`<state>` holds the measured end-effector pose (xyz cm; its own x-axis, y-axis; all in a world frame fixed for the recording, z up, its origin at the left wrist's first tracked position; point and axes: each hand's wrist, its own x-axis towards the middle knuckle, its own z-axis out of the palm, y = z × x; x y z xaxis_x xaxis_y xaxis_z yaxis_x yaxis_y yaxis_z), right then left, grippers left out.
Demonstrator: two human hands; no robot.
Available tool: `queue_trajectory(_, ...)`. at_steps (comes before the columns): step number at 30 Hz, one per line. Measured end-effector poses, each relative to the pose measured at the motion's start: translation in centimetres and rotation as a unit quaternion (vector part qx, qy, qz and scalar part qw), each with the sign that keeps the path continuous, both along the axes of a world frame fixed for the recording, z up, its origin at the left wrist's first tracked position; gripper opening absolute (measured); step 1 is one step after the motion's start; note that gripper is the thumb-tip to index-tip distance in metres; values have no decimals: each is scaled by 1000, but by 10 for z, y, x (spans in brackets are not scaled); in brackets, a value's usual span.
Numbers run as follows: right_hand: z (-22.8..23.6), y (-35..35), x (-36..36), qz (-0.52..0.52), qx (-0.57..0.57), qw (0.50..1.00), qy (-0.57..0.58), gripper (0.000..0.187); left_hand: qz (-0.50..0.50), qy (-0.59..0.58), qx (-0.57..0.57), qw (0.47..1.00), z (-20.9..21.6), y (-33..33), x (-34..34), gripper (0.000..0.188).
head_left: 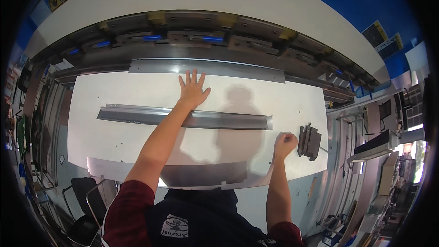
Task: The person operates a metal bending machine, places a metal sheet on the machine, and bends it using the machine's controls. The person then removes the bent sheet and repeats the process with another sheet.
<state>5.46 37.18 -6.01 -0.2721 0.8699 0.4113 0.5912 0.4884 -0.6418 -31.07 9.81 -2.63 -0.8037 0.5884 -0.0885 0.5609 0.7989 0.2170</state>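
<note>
Pressing my left hand [192, 90] flat, fingers spread, on the white sheet [114, 91], I would keep it steady just past the long metal channel [228, 121]. My right hand [284, 142] is fisted on the sheet beside dark metal blocks [309, 142]. A grey machine bar [192, 29] and a cluttered workshop lie beyond.

Dark navy vest, white chest patch; maroon short sleeves; bare forearms
</note>
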Motion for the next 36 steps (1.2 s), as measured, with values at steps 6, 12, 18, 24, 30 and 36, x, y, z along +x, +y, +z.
queue_trajectory(6, -1, 0, 0, -6, 11, 1000, -9, 18, 5, -2, 23, 1000, -3, -1, -1, 82)
queue_trajectory(12, -5, 2, 0, -4, 35, 999, -7, 21, 8, -9, 29, 999, -3, -1, -3, 83)
queue_trajectory(18, -5, 2, 0, -3, 35, 999, -6, 21, 10, -3, 36, 999, -6, 0, -4, 83)
queue_trajectory(24, -2, 1, 1, -4, 8, 1000, -20, 18, 10, -4, 38, 999, -6, 0, -4, 84)
queue_trajectory(30, 0, 1, 0, -9, 5, 1000, -18, 18, 12, -10, 28, 999, -2, 0, -4, 85)
queue_trajectory(36, -1, 1, 0, -11, 8, 1000, -17, 18, 13, -19, 19, 1000, 2, 1, -5, 85)
